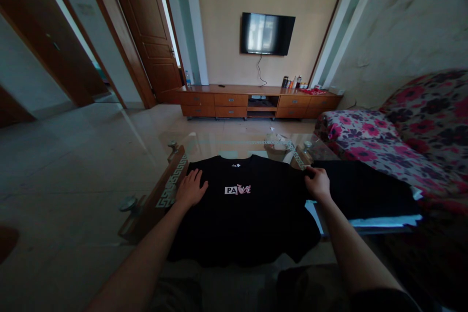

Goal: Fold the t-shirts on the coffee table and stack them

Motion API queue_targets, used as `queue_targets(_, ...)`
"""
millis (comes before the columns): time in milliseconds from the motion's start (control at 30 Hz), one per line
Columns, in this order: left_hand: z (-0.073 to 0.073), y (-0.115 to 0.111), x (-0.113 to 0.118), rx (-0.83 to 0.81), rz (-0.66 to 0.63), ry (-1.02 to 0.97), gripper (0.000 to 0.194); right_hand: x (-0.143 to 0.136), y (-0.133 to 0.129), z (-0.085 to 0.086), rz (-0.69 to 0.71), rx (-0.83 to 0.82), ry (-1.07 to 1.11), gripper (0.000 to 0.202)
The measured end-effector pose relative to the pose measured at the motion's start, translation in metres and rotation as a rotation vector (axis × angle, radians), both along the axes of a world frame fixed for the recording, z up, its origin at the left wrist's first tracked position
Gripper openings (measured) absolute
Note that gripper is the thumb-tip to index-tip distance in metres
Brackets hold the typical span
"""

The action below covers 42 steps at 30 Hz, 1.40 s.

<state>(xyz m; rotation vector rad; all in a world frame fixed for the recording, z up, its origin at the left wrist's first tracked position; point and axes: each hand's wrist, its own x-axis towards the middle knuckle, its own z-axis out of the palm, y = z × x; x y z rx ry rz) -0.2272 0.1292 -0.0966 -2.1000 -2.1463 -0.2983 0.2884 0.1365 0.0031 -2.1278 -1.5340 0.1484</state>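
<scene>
A black T-shirt (pixel 248 219) with a white and pink chest print lies spread over the glass coffee table (pixel 171 170), its neckline away from me. My left hand (pixel 192 188) rests flat on the shirt's left shoulder area, fingers spread. At the right shoulder, my right hand (pixel 317 183) has its fingers closed on the shirt's fabric. Just right of that hand lies a dark folded garment pile (pixel 361 190), with light blue and white layers showing under it.
A floral-covered sofa (pixel 369 131) stands along the right. Behind the table are a low wooden cabinet (pixel 230 100) with bottles and a wall-mounted television (pixel 266 34). A crumpled white item (pixel 278 140) sits at the table's far end.
</scene>
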Motion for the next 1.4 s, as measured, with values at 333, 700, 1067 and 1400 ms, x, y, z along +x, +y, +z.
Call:
queue_targets(333,0.005,-0.002,0.002,-0.01,0.009,-0.018,0.066,-0.098,-0.04,-0.014,0.755,-0.147,-0.485,0.084)
queue_targets(700,0.0,0.0,0.0,-0.002,0.008,-0.015,0.068,-0.097,-0.035,-0.032,0.782,-0.2,-0.262,0.052)
queue_targets(1067,0.0,-0.001,0.002,-0.003,0.016,-0.017,0.067,0.008,-0.018,-0.018,0.345,-0.433,-0.045,0.017)
queue_targets(1400,-0.003,0.001,0.0,0.001,0.001,0.003,0.069,0.018,-0.02,-0.024,0.379,-0.622,0.029,0.026)
